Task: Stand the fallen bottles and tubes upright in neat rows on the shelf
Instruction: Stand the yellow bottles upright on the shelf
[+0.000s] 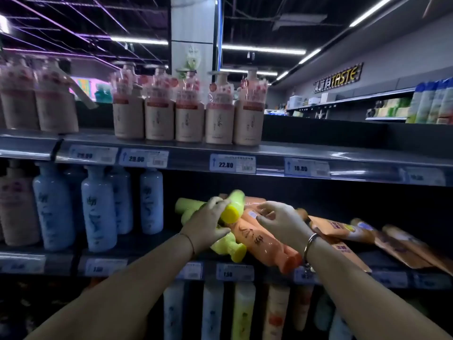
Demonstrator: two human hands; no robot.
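Observation:
A heap of fallen bottles lies on the middle shelf [147, 260]. Several yellow-green bottles [235, 204] with yellow caps are piled at the heap's left. An orange bottle [259, 239] lies across them, cap toward me. My left hand [208, 224] rests on the yellow-green pile, fingers curled over the top bottle just behind its yellow cap. My right hand [282, 222] hovers over the orange bottle's upper end, fingers spread and touching it lightly. Flat orange tubes and pouches [343, 231] lie fallen to the right.
Blue bottles [98, 207] stand upright in rows at the left of the same shelf. Beige pump bottles [188, 111] stand on the shelf above. More bottles [242, 312] stand on the shelf below. Price tags [232, 164] line the shelf edges.

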